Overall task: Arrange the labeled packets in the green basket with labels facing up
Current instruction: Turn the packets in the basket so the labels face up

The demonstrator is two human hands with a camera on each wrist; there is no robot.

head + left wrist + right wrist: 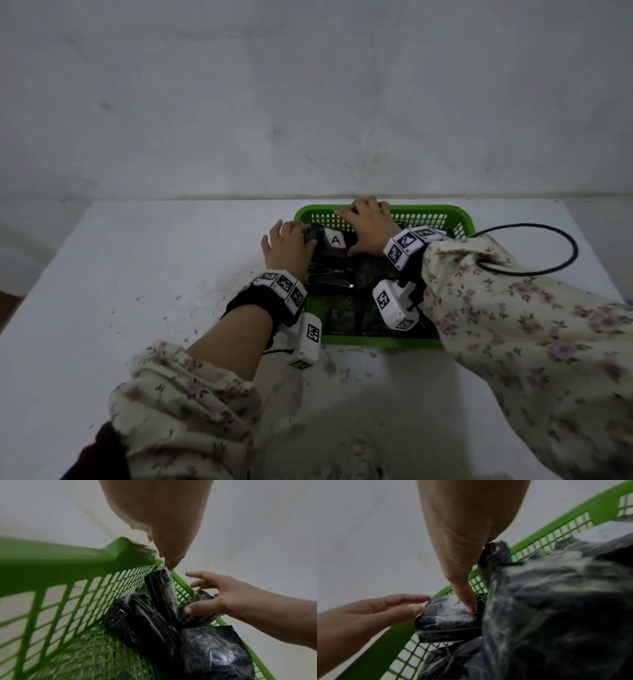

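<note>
The green basket (383, 341) stands on the white table and holds several dark plastic-wrapped packets (216, 654). At its far left lies a packet with a white label marked A (336, 241) facing up. My left hand (289, 245) touches that packet's left end with nearly straight fingers (406, 607). My right hand (368, 222) lies over its right end, thumb (467, 601) pressing on its top beside the label, fingers spread toward the far rim. Labels of the other packets are not visible.
A black cable (534, 270) loops on the table to the right of the basket. Small crumbs and scuffs (191, 301) dot the white table (120, 274) left of and in front of the basket. A pale wall rises just behind the table's far edge.
</note>
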